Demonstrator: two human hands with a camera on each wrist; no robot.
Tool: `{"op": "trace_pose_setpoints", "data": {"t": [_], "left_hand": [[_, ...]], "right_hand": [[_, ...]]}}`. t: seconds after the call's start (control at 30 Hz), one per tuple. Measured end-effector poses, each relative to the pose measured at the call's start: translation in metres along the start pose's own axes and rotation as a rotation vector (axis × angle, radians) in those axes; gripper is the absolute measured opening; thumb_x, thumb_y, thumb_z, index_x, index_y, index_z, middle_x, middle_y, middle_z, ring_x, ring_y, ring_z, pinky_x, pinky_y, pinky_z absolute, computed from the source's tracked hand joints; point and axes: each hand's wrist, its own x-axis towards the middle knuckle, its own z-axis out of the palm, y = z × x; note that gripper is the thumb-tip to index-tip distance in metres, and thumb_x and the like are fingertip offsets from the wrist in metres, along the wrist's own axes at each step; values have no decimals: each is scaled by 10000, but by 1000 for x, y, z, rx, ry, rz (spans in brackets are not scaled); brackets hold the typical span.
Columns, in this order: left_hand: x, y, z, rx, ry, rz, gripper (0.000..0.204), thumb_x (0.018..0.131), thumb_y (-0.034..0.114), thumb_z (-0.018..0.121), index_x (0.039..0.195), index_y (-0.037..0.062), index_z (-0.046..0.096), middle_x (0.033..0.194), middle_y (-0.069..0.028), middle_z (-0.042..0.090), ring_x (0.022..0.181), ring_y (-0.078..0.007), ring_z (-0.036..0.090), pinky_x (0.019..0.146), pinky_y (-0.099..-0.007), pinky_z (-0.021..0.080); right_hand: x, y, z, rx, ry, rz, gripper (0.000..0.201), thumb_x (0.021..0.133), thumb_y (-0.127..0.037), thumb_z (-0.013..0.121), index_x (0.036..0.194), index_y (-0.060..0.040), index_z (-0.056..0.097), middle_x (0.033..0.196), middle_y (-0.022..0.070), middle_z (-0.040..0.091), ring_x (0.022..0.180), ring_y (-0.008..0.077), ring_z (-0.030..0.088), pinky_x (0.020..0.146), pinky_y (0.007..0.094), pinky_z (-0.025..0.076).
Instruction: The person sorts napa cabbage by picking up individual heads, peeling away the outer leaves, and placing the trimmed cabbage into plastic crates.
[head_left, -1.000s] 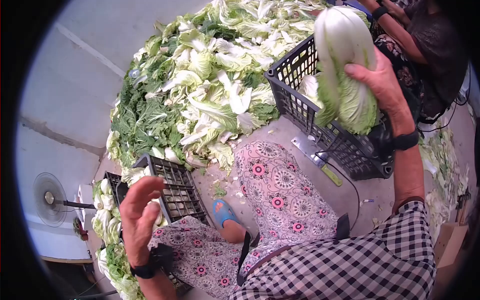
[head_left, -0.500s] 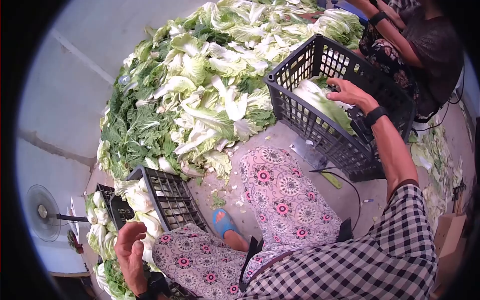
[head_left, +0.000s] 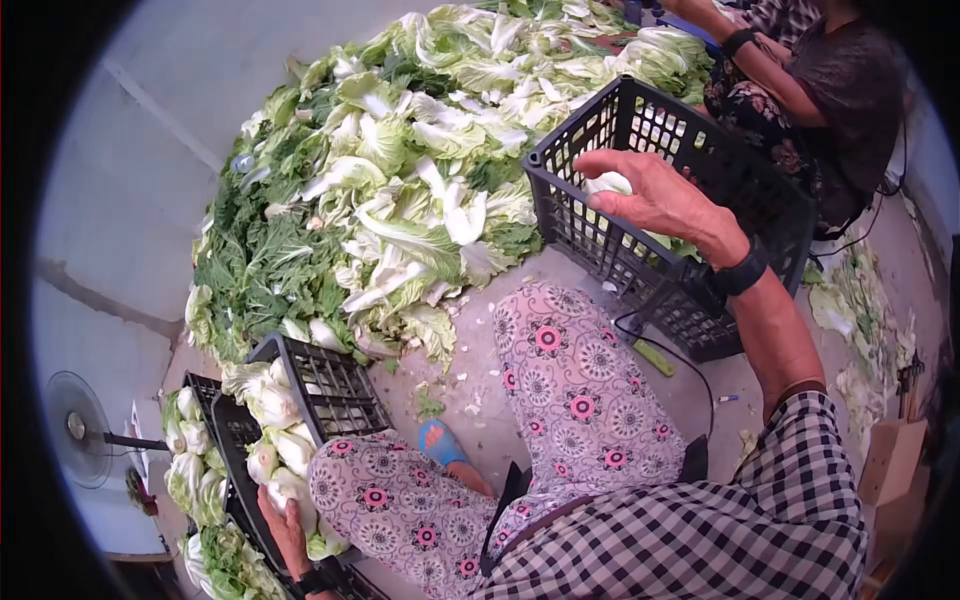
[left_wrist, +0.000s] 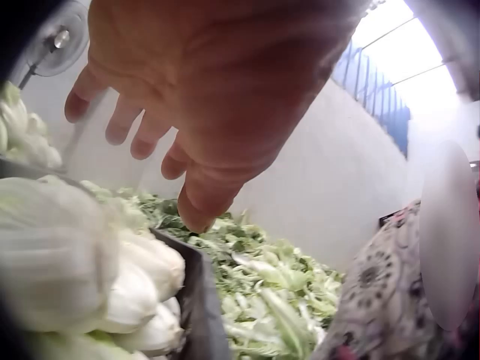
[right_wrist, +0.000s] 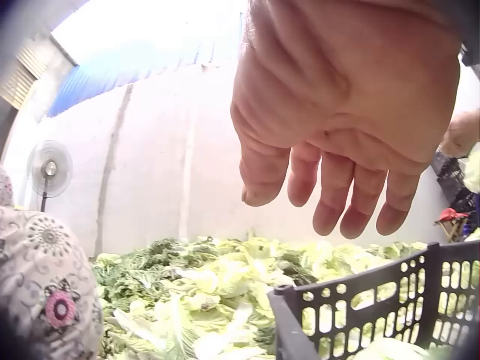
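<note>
My right hand [head_left: 660, 200] hovers over the near side of a black plastic crate [head_left: 600, 235], fingers extended and holding nothing. Inside that crate lies a napa cabbage [head_left: 610, 184], partly hidden beneath the hand. Down at the left, my left hand [head_left: 285, 535] is beside the napa cabbages [head_left: 290, 447] stacked in another black crate [head_left: 335, 385]. The left wrist view shows this hand [left_wrist: 195, 97] with loosely spread fingers and an empty palm, near a large pale cabbage [left_wrist: 56, 255]. In the right wrist view the right palm [right_wrist: 345, 105] is also empty.
A big heap of loose cabbage leaves [head_left: 400, 190] spreads across the floor against the wall. A green knife handle [head_left: 655, 357] and a dark cable [head_left: 712, 385] lie by the right crate. Another person [head_left: 850, 100] sits behind it. A fan [head_left: 77, 428] stands far left.
The right hand lowered a napa cabbage into the right crate, let it go, and has risen slightly and moved left. The left hand has dropped down beside the cabbages in the left crate.
</note>
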Motion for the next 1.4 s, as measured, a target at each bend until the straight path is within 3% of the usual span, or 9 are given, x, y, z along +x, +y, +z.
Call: {"op": "trace_pose_setpoints", "data": {"t": [0.13,0.3,0.7,0.9,1.03,1.2,1.3,1.37,1.4], "left_hand": [[-8,-5,4,53,23,89,873,672,190,708,1395,-52,283,1388,-205,370,1302,-326,355,1101,-379,249],[7,7,24,509,198,255,1058,488,204,853,1363,-47,315,1316,-251,401,1227,-414,384,1056,-437,314],[-12,13,-49,-55,357,-98,801,623,215,778,1313,-16,441,1211,-175,554,1079,-238,560,937,-328,450],[-26,93,-112,-382,451,-54,782,684,328,711,1337,5,427,1196,-143,557,1052,-229,554,919,-333,448],[-2,165,-130,-566,444,246,892,673,392,672,1382,-33,335,1278,-171,502,1157,-263,515,1004,-376,396],[31,266,-79,-459,239,490,968,629,486,719,1361,-41,368,1270,-173,506,1172,-259,509,1014,-375,392],[50,304,-31,-387,46,572,1149,541,649,763,1352,-63,370,1255,-180,524,1164,-262,525,1018,-377,392],[54,325,2,-481,-85,655,1181,531,649,781,1359,-72,347,1266,-206,514,1167,-289,526,1013,-403,404],[59,328,12,-514,-72,655,1195,534,657,778,1369,-70,327,1277,-211,503,1174,-295,521,1017,-410,403]], "right_hand": [[20,-23,12,-92,30,-191,387,820,-148,633,1175,-8,570,1119,144,621,1054,257,586,938,347,432],[46,-31,37,-140,8,-274,379,813,-109,643,1171,-3,580,1107,145,629,1038,267,596,922,359,447],[75,-37,66,-110,-89,-226,404,843,-113,623,1228,-13,552,1123,146,635,1067,246,588,952,347,432],[94,-58,69,-65,-160,-272,425,821,-111,643,1222,-6,550,1108,142,640,1034,246,598,942,354,440],[113,-97,68,-52,-86,-446,479,791,-133,677,1233,-9,541,1179,156,613,1114,266,569,982,368,418],[124,-146,85,46,-10,-752,959,684,-415,770,1412,-14,293,1402,248,368,1306,361,365,1110,443,293],[138,-160,124,122,66,-1035,999,581,-399,828,1348,30,355,1270,249,479,1208,369,459,1045,428,365],[137,-176,137,491,-455,-860,887,544,-343,854,1246,32,460,1142,204,580,1094,319,560,975,395,425],[139,-167,140,580,-464,-805,845,545,-303,863,1230,8,477,1116,171,604,1055,289,583,955,377,447]]}}
